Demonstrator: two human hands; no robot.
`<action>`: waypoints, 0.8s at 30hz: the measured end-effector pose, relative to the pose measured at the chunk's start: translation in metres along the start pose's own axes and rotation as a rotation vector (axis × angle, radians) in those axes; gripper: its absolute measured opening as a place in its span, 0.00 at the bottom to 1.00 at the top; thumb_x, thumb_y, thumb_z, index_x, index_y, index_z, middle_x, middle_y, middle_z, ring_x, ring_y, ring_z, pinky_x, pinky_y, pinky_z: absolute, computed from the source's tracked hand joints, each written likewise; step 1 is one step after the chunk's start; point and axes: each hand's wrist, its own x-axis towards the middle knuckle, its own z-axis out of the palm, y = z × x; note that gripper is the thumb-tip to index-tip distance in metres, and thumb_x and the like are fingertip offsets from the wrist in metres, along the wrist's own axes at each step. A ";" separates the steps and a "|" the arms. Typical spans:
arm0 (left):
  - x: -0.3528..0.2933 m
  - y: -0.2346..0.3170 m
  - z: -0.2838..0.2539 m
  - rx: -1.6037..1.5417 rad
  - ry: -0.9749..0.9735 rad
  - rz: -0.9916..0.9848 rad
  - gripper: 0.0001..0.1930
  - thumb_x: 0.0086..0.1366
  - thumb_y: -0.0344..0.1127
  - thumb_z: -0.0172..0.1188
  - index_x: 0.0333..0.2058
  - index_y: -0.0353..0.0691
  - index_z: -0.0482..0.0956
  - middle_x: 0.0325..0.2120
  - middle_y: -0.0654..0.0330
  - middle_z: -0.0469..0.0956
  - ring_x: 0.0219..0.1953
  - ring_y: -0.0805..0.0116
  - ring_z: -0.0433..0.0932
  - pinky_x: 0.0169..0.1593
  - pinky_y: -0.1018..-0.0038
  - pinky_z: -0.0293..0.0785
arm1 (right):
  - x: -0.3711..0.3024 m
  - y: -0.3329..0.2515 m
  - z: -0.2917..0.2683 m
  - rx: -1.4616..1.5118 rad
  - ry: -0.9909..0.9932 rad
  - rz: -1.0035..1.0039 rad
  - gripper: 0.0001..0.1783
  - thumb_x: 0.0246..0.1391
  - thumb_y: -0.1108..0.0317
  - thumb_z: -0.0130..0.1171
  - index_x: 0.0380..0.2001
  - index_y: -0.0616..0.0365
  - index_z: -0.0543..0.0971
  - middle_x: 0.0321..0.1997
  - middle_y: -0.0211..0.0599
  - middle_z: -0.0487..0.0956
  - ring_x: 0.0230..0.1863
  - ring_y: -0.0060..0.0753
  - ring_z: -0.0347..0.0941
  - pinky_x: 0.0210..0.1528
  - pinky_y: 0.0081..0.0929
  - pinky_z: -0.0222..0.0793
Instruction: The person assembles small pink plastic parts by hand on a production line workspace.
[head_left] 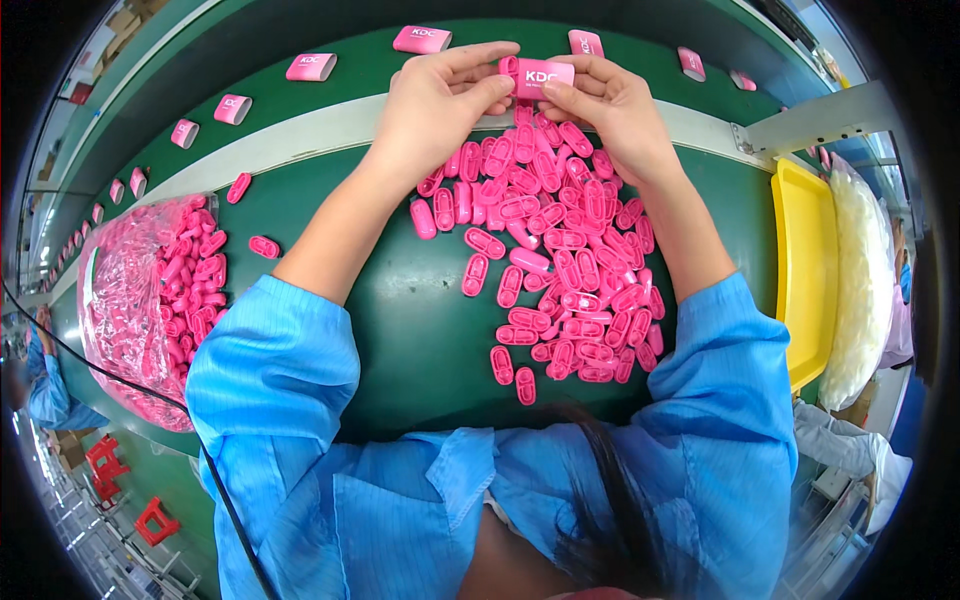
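At the far edge of the work surface, my right hand (620, 105) grips a pink flattened oval casing (548, 74) with white print, its thumb across the front. A pink oval end cap (509, 72) sits at the casing's left end. My left hand (435, 105) pinches this cap, index finger above and thumb below. Whether the cap is fully seated cannot be made out. Below both hands, between my forearms, spreads a heap of loose pink oval caps (565, 240), many with their hollow side up.
Several pink casings, one a printed casing (312, 67), stand along the green belt (350, 85) beyond a pale rail (300, 140). On the left lies a clear plastic bag (120, 300) of pink caps. A yellow tray (803, 270) and a whitish filled bag (858, 290) are at the right.
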 end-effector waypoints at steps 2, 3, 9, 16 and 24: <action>-0.002 0.003 0.001 0.020 0.006 0.009 0.17 0.58 0.32 0.56 0.47 0.36 0.71 0.33 0.59 0.76 0.33 0.75 0.76 0.40 0.81 0.73 | -0.002 0.003 0.000 0.065 0.009 0.009 0.16 0.49 0.73 0.56 0.42 0.69 0.70 0.37 0.40 0.76 0.35 0.25 0.74 0.39 0.18 0.71; -0.003 0.005 0.001 0.041 0.010 0.016 0.18 0.58 0.32 0.56 0.47 0.35 0.71 0.34 0.58 0.76 0.33 0.75 0.76 0.41 0.81 0.73 | -0.001 0.003 -0.001 0.064 0.005 0.009 0.16 0.49 0.73 0.56 0.42 0.69 0.70 0.37 0.40 0.76 0.35 0.25 0.74 0.39 0.18 0.71; -0.003 0.004 0.000 -0.169 -0.084 -0.109 0.19 0.59 0.32 0.55 0.47 0.29 0.69 0.36 0.56 0.76 0.36 0.72 0.76 0.43 0.80 0.73 | -0.002 0.005 -0.001 0.159 -0.048 0.029 0.17 0.49 0.74 0.56 0.42 0.68 0.70 0.38 0.41 0.76 0.36 0.26 0.74 0.41 0.19 0.71; -0.003 -0.008 0.007 -0.038 0.015 0.031 0.17 0.59 0.34 0.55 0.45 0.31 0.72 0.31 0.56 0.79 0.32 0.73 0.78 0.38 0.79 0.74 | -0.002 0.004 0.002 0.084 0.015 -0.067 0.16 0.48 0.75 0.57 0.41 0.68 0.70 0.37 0.41 0.77 0.36 0.25 0.74 0.41 0.20 0.71; -0.022 -0.002 0.028 0.460 0.225 0.282 0.13 0.57 0.28 0.50 0.38 0.25 0.70 0.20 0.41 0.74 0.23 0.45 0.74 0.30 0.62 0.71 | -0.013 -0.002 0.016 -0.084 0.078 -0.193 0.17 0.48 0.76 0.57 0.43 0.69 0.70 0.37 0.41 0.77 0.36 0.24 0.74 0.41 0.19 0.72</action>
